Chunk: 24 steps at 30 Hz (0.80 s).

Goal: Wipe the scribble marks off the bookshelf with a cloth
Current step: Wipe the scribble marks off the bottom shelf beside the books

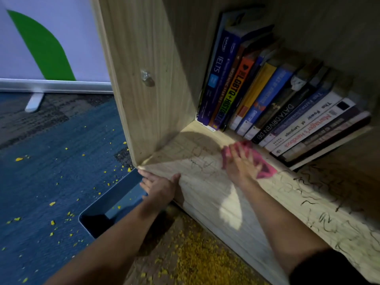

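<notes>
Wiping step under way, as I judge it. My right hand (240,163) lies palm-down on the pink cloth (265,169), which sits flat on the bottom board of the bookshelf (205,194), just in front of the leaning books (277,99). The fingers (234,150) are straight and spread, pressing the cloth rather than curling round it. The forearm reaches in from lower right, with the wrist low over the board.

My left hand (158,186) rests at the board's front corner, thumb on top and fingers extended along the edge, relaxed and holding nothing; I read it as a brace.

Dark scribble marks (202,159) lie just left of the cloth, and a denser patch (320,194) runs along the board to its right, so I judge most of the job is ahead. The next move calls for firm, flat pressure while I slide the cloth sideways over the nearer marks and keep it clear of the book spines.
</notes>
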Each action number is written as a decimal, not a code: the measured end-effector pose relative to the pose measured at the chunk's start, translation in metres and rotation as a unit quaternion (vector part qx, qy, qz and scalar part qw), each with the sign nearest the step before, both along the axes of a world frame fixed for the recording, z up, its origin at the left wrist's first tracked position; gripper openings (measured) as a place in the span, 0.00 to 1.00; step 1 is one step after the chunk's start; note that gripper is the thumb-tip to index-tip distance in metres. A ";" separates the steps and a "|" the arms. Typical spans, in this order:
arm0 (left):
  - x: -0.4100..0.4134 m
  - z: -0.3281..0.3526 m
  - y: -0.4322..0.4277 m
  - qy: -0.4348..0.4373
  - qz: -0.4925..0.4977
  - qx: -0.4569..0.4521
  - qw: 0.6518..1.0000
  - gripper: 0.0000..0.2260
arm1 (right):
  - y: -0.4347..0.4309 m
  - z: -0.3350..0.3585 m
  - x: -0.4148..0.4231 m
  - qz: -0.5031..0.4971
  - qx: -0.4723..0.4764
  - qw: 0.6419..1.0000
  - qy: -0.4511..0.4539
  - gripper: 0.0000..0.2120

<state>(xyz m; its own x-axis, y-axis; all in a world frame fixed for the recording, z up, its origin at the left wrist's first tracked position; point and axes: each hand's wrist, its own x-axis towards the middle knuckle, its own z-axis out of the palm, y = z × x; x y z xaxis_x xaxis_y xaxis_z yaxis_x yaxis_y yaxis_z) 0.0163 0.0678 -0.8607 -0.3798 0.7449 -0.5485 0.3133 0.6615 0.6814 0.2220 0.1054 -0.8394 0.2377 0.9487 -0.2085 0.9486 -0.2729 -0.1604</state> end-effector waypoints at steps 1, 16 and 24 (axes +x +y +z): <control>0.001 -0.001 0.000 0.003 0.001 0.003 1.000 0.51 | 0.006 -0.002 -0.019 0.017 0.009 1.000 0.024 0.24; 0.001 0.006 -0.003 -0.017 0.021 0.018 0.999 0.48 | 0.041 -0.004 -0.057 0.268 0.022 0.962 -0.052 0.26; -0.001 0.012 -0.001 -0.053 0.021 -0.005 0.998 0.48 | -0.128 -0.016 -0.038 0.335 0.082 0.938 -0.046 0.25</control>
<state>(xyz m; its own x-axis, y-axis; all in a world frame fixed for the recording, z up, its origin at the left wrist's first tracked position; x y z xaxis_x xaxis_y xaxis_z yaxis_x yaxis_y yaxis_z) 0.0155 0.0666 -0.8484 -0.3509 0.7237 -0.5943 0.2114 0.6795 0.7026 0.1835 -0.0224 -0.8550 -0.4130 0.9091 -0.0555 0.9103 0.4100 -0.0580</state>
